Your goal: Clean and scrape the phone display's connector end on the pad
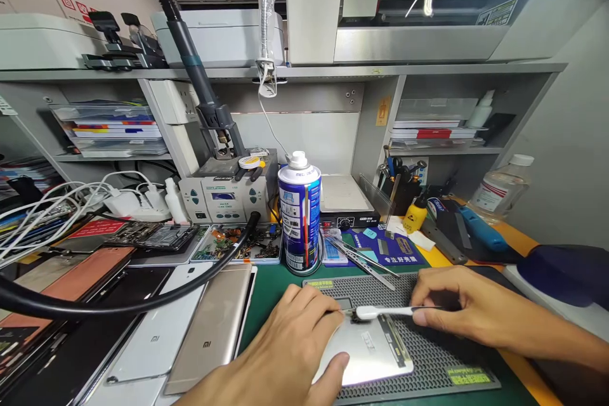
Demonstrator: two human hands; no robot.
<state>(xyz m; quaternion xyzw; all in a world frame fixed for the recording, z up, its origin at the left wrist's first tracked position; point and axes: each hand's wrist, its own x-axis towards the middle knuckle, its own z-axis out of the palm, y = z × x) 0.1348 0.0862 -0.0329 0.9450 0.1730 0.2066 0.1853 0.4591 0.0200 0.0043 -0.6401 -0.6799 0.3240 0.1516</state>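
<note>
My right hand (451, 304) pinches a white-handled brush (390, 311), and the dark bristles touch the upper edge of a flat silver panel (354, 365). This panel looks like the back of a phone screen, with a small label and a dark strip near its right end. Over its left part lies my left hand (304, 330), fingers bent onto the upper edge and thumb against the face, holding it down. Beneath both is a grey perforated work mat (428, 361); my left hand covers part of the panel.
A blue spray can (299, 216) stands behind the mat, with tweezers (366, 260) beside it. Several phones, including a gold one (214, 330), lie at left under a black hose (143, 307). A soldering station (223, 196), yellow bottle (415, 216) and clear bottle (502, 190) stand farther back.
</note>
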